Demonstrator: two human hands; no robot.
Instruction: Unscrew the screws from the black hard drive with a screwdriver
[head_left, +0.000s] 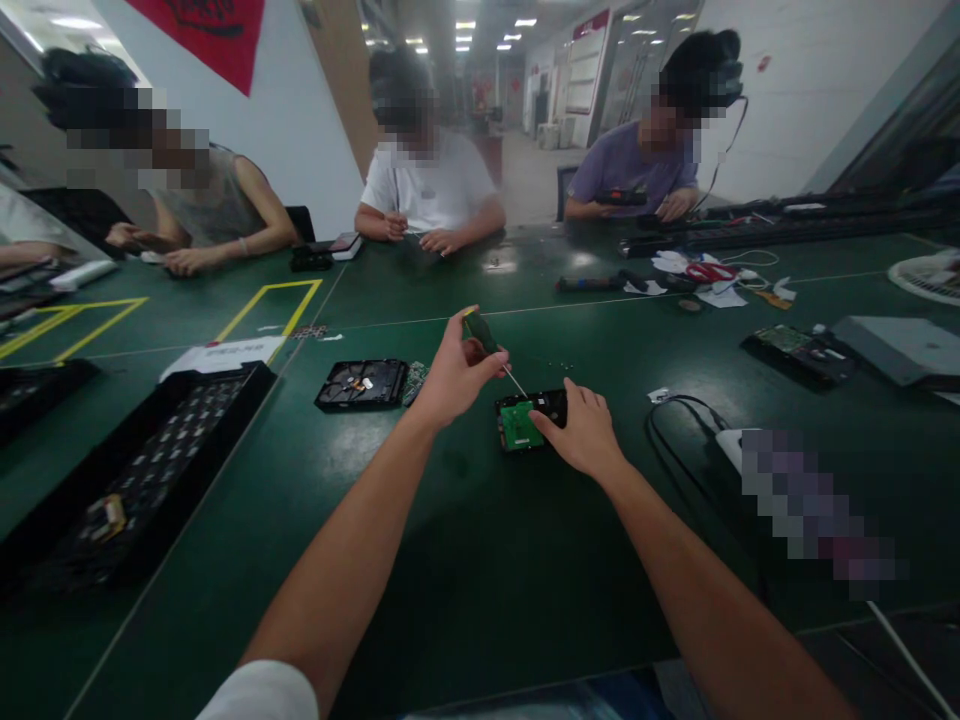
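My left hand (455, 370) is closed around the green and yellow handle of a screwdriver (481, 331). The thin metal shaft slants down to the right, its tip at the top edge of a hard drive (551, 405). That drive lies flat on the green table with its green circuit board (517, 425) facing up. My right hand (587, 430) grips the drive's right side, thumb on the board and fingers over the far edge. A few tiny screws (566, 366) lie just beyond the drive.
Left of my hands sits a black tray (364, 383) with small parts, beside a pile of screws (414, 380). A long black bin (142, 460) stands farther left. Another drive (796, 355), a grey box (900, 350) and a cable (675, 400) are at right. Three people work across the table.
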